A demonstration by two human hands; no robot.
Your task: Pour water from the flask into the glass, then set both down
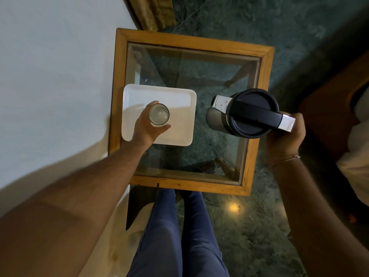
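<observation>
Overhead, head view: left hand wrapped around the glass over the white tray; right hand clenched on the handle of the flask, held above the glass-topped table. Likely risk: spout well apart from the glass (water level unclear), so tilting now would spill onto the table.

The tray lies on the left part of the bench, and the glass is over the tray in the left hand. The flask is to the right of the tray, over the bench, in the right hand.
</observation>
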